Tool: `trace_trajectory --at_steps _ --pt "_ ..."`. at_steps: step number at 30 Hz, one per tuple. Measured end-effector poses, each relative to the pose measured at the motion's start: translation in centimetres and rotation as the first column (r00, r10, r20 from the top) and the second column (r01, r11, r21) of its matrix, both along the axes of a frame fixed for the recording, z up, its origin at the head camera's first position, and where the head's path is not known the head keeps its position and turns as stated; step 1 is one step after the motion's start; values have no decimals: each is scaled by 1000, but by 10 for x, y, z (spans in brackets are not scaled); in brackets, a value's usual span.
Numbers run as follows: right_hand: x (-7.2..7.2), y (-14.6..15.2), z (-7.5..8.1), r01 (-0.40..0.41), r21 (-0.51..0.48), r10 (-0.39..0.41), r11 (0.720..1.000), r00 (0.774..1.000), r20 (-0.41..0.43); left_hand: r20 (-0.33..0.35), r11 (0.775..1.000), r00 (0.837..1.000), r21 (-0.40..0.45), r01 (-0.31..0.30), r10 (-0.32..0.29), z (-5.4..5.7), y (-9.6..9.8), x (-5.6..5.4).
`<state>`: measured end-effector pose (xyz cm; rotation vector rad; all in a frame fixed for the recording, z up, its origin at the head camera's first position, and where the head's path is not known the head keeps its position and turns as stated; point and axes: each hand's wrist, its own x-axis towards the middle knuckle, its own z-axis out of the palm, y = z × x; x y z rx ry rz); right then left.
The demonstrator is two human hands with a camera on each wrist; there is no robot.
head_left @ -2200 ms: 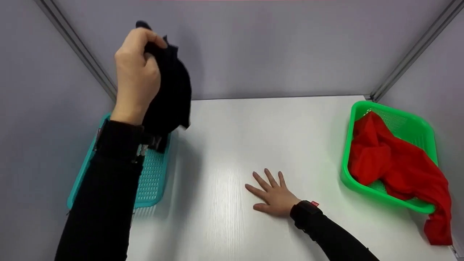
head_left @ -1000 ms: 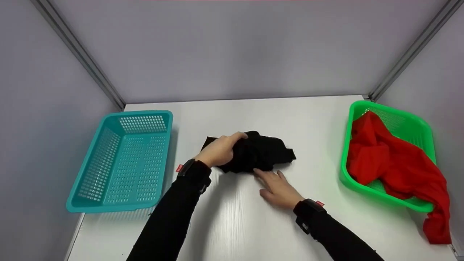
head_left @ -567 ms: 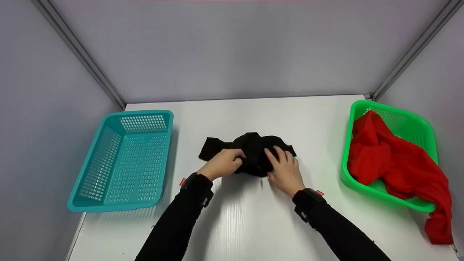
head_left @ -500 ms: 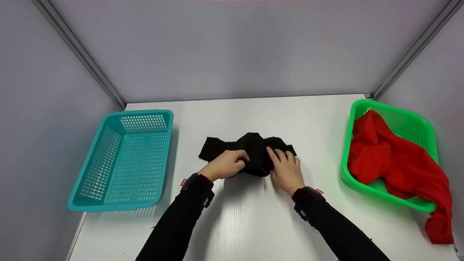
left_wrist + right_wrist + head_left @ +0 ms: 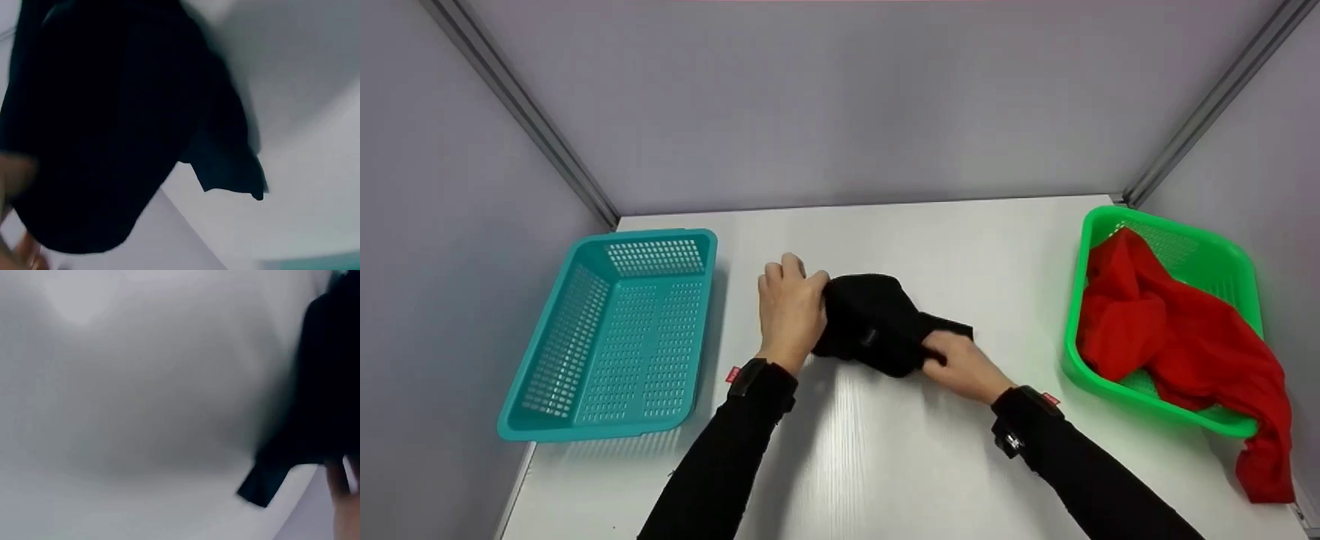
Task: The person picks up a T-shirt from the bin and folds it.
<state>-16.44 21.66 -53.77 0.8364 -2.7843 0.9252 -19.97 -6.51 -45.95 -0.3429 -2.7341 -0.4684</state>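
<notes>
A crumpled black cloth [image 5: 866,307] lies mid-table in the head view, rounded at the left and ending in a flat, strap-like strip at the right. My left hand [image 5: 791,315] pinches its left edge, thumb on the near side. In the left wrist view the cloth [image 5: 112,124] fills much of the picture, with fingers at its far left. With curled fingers my right hand [image 5: 964,364] grips the cloth close to the strip. The right wrist view shows the cloth [image 5: 332,382] at the right edge, fingertips partly hidden behind it.
A teal perforated basket [image 5: 701,330] stands at the left with nothing inside. At the right is a green basket [image 5: 1076,315] holding a red cloth [image 5: 1177,330], which hangs over its near rim onto the white table [image 5: 840,465]. Grey panels [image 5: 870,105] enclose the back and sides.
The left hand brought the black cloth from the teal basket to mid-table. Both hands then turned it; the left moved to its left edge and the right, flat earlier, now grips it.
</notes>
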Motion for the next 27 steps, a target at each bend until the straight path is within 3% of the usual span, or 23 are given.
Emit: trace_trajectory --at_steps 2,3,5,6,8,9,10,12,15,17,18,21,23,25,26,27 --pt "11 -17 7 -177 -2 176 984 982 64 7 993 999 109 -47 46 3 4 -1" --pt "16 -26 11 -245 -4 245 969 965 97 42 981 999 191 -37 30 5 7 -1" --pt "24 -46 19 -336 -23 336 941 931 144 153 926 987 377 -12 -49 9 14 -1" --pt "27 -55 23 -354 -37 355 935 920 167 225 883 968 469 -13 -106 10 18 -1" --pt "31 -69 30 -341 -77 350 937 915 202 326 790 916 613 -15 -235 14 25 0" --pt "32 -74 33 -316 -102 331 943 920 210 355 753 889 657 -19 -288 15 28 1" --pt "32 -78 35 -283 -129 304 951 929 209 366 730 873 683 -18 -321 16 31 2" --pt "29 -80 40 -182 -188 219 965 954 204 328 697 878 717 10 -350 18 33 4" --pt "21 -73 46 39 -311 28 950 978 208 201 680 938 732 46 -281 23 29 3" --pt "13 -62 51 217 -401 -107 890 954 279 138 663 970 748 31 -202 27 23 1" --pt "8 -56 54 304 -447 -159 841 930 333 128 652 977 758 14 -170 30 18 -1" --pt "-6 -34 61 505 -568 -208 650 837 506 125 637 987 770 -29 -106 34 6 -4" --pt "-14 -20 67 562 -630 -171 536 803 571 130 644 985 764 -26 -114 36 0 -4" --pt "-19 -7 73 565 -671 -132 480 803 581 142 657 979 754 -13 -144 37 -4 -4" --pt "-20 -1 77 552 -677 -124 487 811 572 149 662 976 749 -4 -162 38 -5 -4" --pt "-21 4 81 529 -671 -115 519 821 559 154 663 972 748 3 -178 38 -6 -3"
